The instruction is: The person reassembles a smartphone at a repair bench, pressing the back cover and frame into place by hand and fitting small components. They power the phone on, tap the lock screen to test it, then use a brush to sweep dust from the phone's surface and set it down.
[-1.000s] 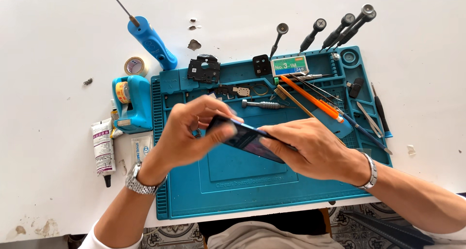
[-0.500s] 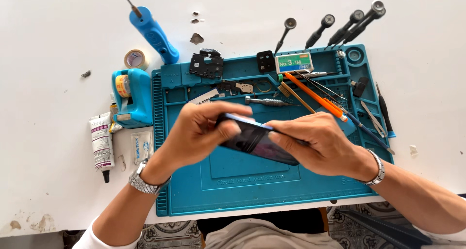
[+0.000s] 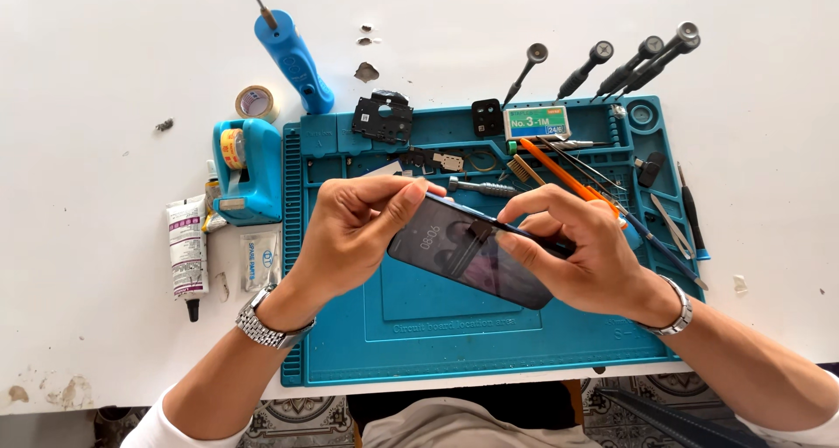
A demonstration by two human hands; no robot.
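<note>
nearest the camera, both forearms enter from the bottom edge, each wrist bearing a metal watch. left hand [image 3: 354, 229] is closed on the near-left end of a dark smartphone [image 3: 468, 254], thumb on the screen edge and fingers curled over its upper side. right hand [image 3: 581, 251] is closed on the phone's right end, index finger and thumb pinching along the top edge; what may be a thin dark tool lies under those fingers, though the view is too poor to confirm. the phone is held tilted, screen lit, above the middle of a blue work mat [image 3: 454, 343], not resting on it. left of the mat, on the white table [image 3: 105, 81], lie a white glue tube [image 3: 186, 249], a small sachet [image 3: 260, 260] and a blue tape dispenser [image 3: 247, 170]. on the mat's far trays: a black phone frame part [image 3: 383, 116], a small green box [image 3: 536, 121], an orange-handled tool [image 3: 559, 170] and tweezers [image 3: 671, 224]. farther back stand a roll of tape [image 3: 256, 103], a blue handheld tool [image 3: 294, 59] and a row of black screwdrivers [image 3: 625, 63].
</note>
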